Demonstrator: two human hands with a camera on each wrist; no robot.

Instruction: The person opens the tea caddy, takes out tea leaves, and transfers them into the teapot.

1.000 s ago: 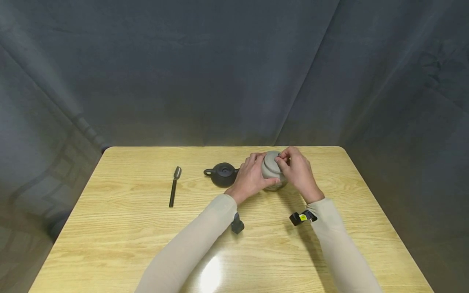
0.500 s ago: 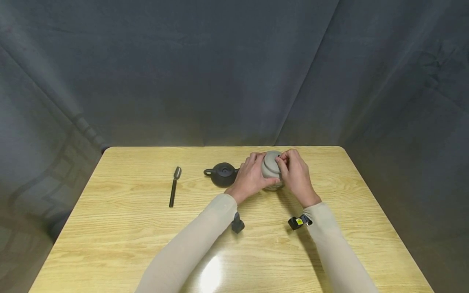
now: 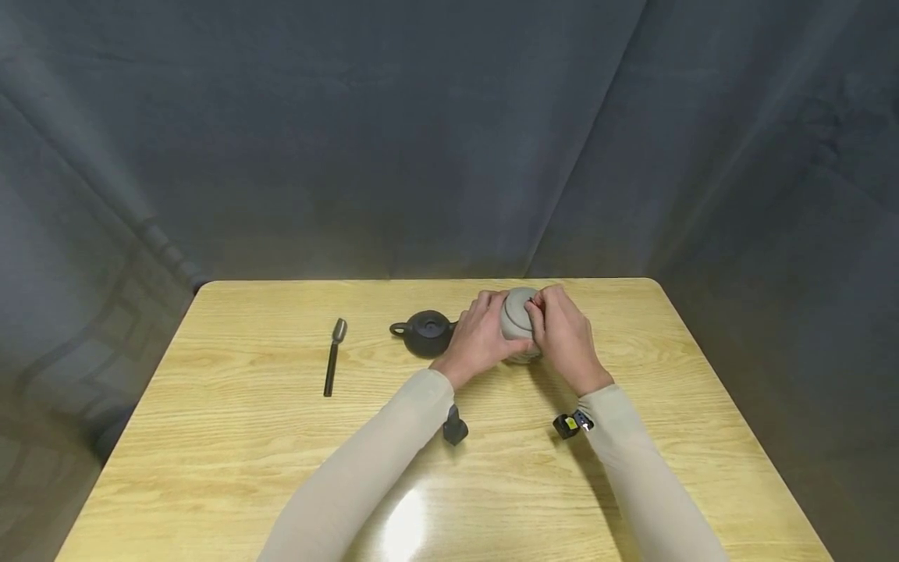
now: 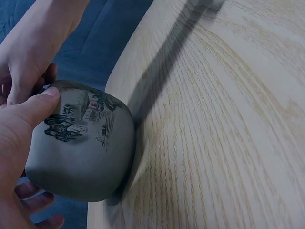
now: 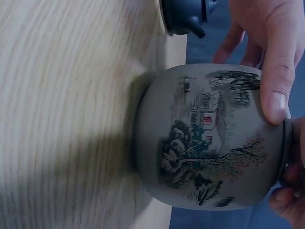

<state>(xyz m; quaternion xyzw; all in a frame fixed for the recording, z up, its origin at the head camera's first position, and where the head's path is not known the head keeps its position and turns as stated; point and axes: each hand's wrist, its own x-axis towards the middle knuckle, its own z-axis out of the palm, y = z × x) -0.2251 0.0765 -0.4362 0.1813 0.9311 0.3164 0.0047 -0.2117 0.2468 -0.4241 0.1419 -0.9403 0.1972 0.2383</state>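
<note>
A round grey-green jar (image 5: 214,143), painted with a landscape of trees and houses, stands upright at the back right of the table. My left hand (image 3: 477,339) grips its body from the left, the thumb laid on the near side and the fingers around the far side. On top is a flat grey lid (image 3: 518,306). The curled fingers and thumb of my right hand (image 3: 567,339) pinch at the lid's right edge; a small dark bit shows at the fingertips, mostly hidden. Just left of my left hand sits a black teapot (image 3: 428,336), its right end partly covered.
A small scoop (image 3: 334,355) with a metal bowl and black handle lies on the left part of the wooden table (image 3: 253,453). Dark grey curtain (image 3: 351,140) hangs behind the table's back edge and along both sides.
My right wrist has shifted slightly left and its fingers have curled in closer at the lid's edge. The left hand, jar, teapot and scoop have kept their places.
</note>
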